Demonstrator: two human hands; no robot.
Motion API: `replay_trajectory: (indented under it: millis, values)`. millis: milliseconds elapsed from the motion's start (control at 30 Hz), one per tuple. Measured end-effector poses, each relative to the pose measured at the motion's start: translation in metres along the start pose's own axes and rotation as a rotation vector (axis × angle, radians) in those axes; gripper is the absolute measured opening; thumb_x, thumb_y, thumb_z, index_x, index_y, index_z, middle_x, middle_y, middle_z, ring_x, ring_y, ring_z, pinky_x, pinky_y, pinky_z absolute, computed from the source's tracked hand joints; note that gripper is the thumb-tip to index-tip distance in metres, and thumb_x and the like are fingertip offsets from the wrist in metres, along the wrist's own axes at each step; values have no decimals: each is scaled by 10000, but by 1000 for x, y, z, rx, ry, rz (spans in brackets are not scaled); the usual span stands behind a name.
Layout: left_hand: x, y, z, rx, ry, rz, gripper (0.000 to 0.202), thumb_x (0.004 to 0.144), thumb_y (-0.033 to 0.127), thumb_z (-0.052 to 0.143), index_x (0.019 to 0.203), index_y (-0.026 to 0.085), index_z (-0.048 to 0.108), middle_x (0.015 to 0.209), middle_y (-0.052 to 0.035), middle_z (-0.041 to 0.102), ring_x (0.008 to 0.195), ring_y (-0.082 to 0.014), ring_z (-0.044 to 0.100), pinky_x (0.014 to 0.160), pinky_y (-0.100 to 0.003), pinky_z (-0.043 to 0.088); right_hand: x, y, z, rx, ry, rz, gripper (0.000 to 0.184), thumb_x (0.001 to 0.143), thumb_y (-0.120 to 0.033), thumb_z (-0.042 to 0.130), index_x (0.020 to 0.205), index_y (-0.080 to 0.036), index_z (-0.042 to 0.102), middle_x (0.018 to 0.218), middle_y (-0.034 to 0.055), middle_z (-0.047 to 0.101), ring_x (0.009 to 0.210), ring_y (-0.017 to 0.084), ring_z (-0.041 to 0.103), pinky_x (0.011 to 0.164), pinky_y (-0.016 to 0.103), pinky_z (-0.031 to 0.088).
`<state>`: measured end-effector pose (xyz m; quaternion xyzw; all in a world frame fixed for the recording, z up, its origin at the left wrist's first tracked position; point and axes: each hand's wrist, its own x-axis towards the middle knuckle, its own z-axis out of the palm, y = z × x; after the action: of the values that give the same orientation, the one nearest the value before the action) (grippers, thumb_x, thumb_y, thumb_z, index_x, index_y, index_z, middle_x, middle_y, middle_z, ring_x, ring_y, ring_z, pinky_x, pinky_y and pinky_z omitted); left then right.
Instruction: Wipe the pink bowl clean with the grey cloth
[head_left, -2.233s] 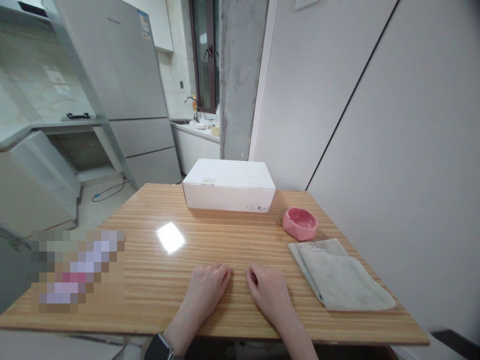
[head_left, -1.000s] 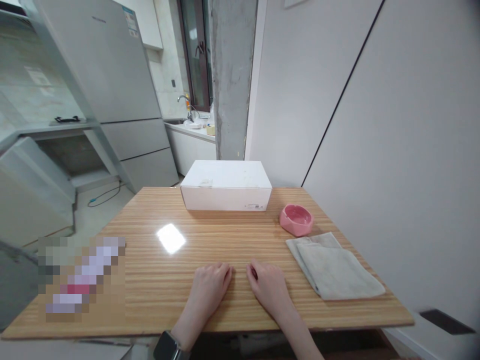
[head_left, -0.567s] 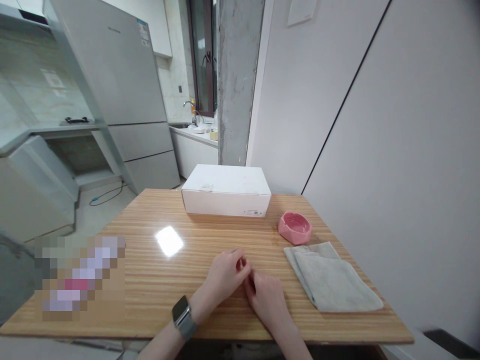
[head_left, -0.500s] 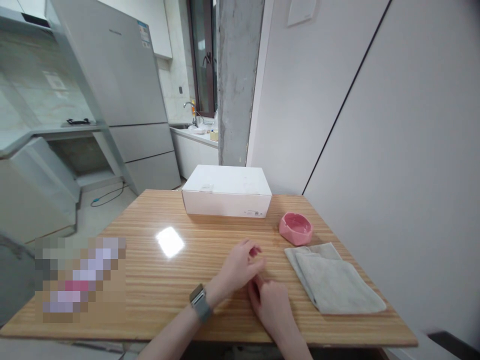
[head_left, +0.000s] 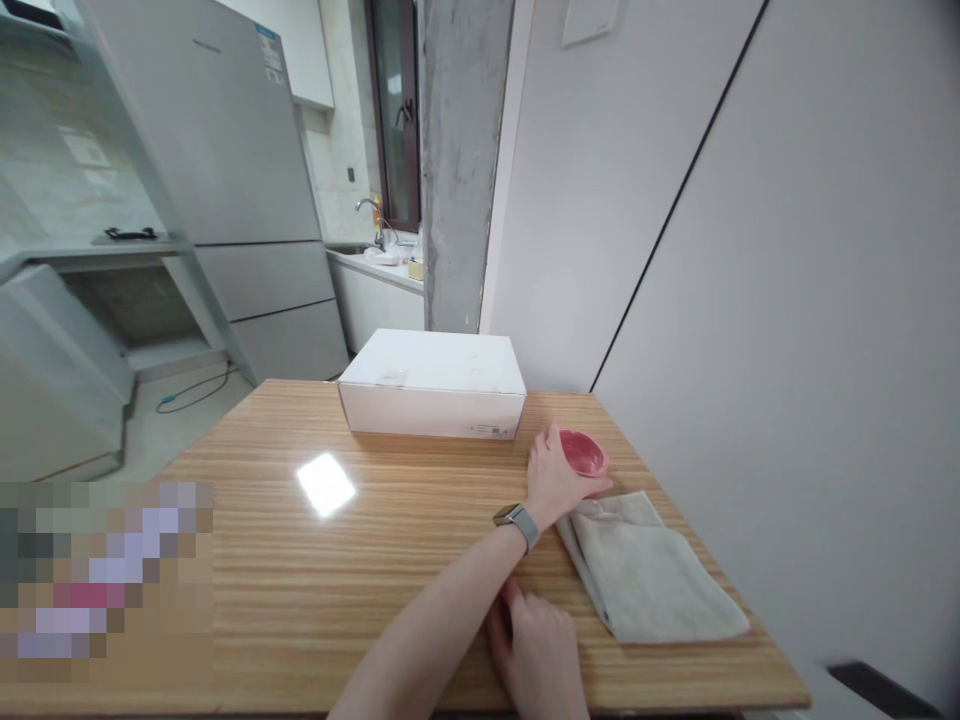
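Striped wooden table (head_left: 300,590) stands beside a white wall (head_left: 787,260). From the head camera, the left hand (head_left: 553,482) has its fingers spread around the pink ashtray (head_left: 583,453), just beyond the grey cloth (head_left: 652,580); whether they clamp it, I cannot tell. Right hand (head_left: 541,645) rests nearer, fingers curled together. Farther lies a white box (head_left: 431,385).

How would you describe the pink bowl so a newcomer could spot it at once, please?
On the wooden table, find the white box near the far edge. Right of it and nearer sits the pink bowl, the left hand at its side. Its pink hollow sets it apart from the flat grey cloth.
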<state>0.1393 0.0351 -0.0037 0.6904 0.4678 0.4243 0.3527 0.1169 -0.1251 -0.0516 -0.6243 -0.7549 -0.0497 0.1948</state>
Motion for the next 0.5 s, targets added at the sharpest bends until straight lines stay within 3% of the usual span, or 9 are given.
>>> replay_trajectory:
  millis: [200,300,400,500]
  values:
    - [-1,7,5,23,24,-51,1005,620,544,717,1413,173,223,1314,-183,401,1237,-332,413,1017,-385,321,-1,0,-1,15,-20,14,122,799,-100,526,850,-201,571,651,16,669,564,179,639,531,276,296]
    - [-2,10,0,-4,36,-57,971,607,517,738,1386,170,273,1304,-181,436,1226,-318,438,1009,-380,341,0,0,-2,36,9,10,112,828,-116,498,839,-203,569,638,11,658,556,169,628,532,274,283]
    - [-7,9,-18,-80,71,-45,920,571,437,784,1336,182,341,1281,-156,500,1193,-282,486,999,-370,374,0,0,-3,79,73,12,200,865,-124,410,736,-209,537,597,6,622,542,158,612,535,276,275]
    - [-19,5,-57,-181,67,2,851,576,345,795,1303,221,371,1230,-95,579,1116,-221,559,955,-336,429,0,-1,-4,138,144,15,283,897,-153,353,656,-215,487,567,0,574,525,142,581,540,269,285]
